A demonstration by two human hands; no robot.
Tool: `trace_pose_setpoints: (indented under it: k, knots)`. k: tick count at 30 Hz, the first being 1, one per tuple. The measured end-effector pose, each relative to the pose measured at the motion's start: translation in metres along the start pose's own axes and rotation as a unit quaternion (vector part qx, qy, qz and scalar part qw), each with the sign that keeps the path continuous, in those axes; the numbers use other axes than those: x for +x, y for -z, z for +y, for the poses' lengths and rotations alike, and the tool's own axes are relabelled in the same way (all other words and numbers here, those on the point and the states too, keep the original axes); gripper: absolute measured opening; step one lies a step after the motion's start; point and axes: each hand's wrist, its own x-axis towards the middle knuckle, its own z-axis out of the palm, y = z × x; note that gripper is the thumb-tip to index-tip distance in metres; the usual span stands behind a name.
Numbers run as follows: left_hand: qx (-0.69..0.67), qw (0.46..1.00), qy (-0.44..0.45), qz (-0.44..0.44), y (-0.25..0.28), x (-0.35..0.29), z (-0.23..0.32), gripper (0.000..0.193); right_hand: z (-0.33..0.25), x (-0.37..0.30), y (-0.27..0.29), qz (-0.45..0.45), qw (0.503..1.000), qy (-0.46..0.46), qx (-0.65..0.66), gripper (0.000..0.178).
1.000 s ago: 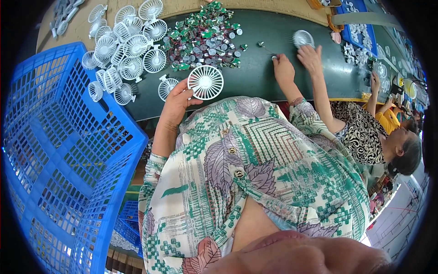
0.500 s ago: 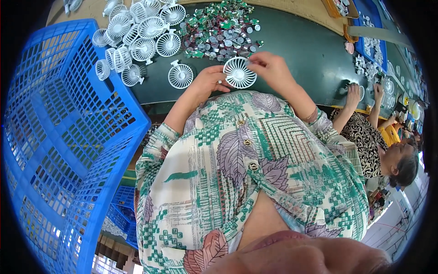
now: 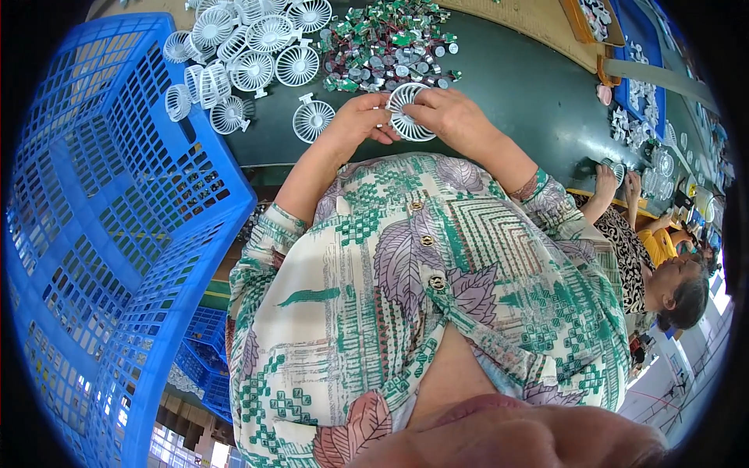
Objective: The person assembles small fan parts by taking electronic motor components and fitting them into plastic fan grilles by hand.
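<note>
A white round slatted fan housing point(image 3: 409, 129) is between my hands, at the table's near edge, tilted with its bowl partly facing me. My left hand point(image 3: 360, 121) grips its left side, fingers bent around the rim. From the right, my right hand point(image 3: 456, 118) covers the housing's right rim, and its closed fingertips reach into the bowl. Whatever those fingertips pinch is hidden. Just left of my left hand, another fan housing point(image 3: 314, 119) lies alone on the dark green table point(image 3: 515, 109). Beyond my hands spreads a pile of small motors with green circuit boards point(image 3: 390, 47).
Several more white fan housings point(image 3: 253, 70) are heaped at the far left. A large blue plastic crate point(image 3: 101, 195) stands at my left side. Across the right, a blue tray point(image 3: 640, 86) holds small white parts, and another person's hands point(image 3: 612, 187) work at the table.
My right hand has moved from the housing's right rim leftward, its fingertips now inside the bowl. The housing has tilted. The other person's hands have moved closer together.
</note>
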Motion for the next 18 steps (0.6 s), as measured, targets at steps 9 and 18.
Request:
trace_pose_setpoints:
  k: [9,18]
  knots:
    - [-0.06,0.998,-0.017,-0.024,0.002,0.006,0.001,0.023,-0.001,-0.016,0.009,0.065,0.992,-0.045,0.093,0.041]
    - [-0.114,0.993,-0.015,-0.016,-0.009,0.011,-0.001,0.03,0.014,-0.038,-0.014,0.075,0.997,-0.018,0.008,0.046]
